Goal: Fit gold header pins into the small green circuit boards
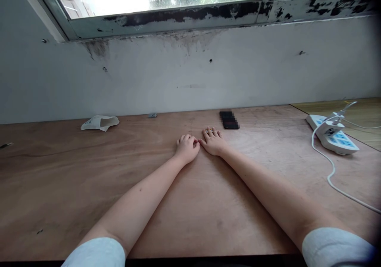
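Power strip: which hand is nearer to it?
Right. The right hand lies on the table, left of the power strip in this view; the left hand lies beyond it, farther left.

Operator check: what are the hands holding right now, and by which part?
Nothing is held: the left hand and right hand lie empty on the plywood tabletop.

We've got a plywood tabletop (89,179) in warm orange-brown with wavy darker grain, plus a white power strip (333,136) with blue panels. Our grey window frame (178,21) is blotched with peeling black, and the pale grey wall (149,84) below has dark streaky stains, lol.
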Available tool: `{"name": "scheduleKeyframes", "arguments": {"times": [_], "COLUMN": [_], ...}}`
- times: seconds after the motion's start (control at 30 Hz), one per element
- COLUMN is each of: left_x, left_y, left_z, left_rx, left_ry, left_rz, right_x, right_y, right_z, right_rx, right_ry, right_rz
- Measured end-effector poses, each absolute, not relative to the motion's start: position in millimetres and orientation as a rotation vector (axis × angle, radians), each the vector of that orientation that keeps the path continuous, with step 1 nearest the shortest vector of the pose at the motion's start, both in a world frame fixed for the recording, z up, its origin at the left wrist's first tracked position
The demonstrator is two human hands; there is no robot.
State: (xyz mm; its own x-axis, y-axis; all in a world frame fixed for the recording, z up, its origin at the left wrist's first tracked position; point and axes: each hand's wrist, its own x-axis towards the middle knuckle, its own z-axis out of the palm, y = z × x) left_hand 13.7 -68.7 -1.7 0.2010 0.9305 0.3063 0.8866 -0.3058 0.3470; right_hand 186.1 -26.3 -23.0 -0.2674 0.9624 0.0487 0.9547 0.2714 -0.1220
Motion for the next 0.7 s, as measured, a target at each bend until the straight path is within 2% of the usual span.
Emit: {"name": "scheduleKeyframes", "arguments": {"times": [0.7], "left_x": [4.6], "left_y": [-60.2], "left_z": [2.9], "left_rx": [2.409], "left_ry": [1.802], "left_rz": [0.683], "right_x": [186.2], "right_y": [-29.4], "right_z": [-16.3], "right_rx": [-1.834], "right_ry": [-2.368], "right_rz": [0.131]}}
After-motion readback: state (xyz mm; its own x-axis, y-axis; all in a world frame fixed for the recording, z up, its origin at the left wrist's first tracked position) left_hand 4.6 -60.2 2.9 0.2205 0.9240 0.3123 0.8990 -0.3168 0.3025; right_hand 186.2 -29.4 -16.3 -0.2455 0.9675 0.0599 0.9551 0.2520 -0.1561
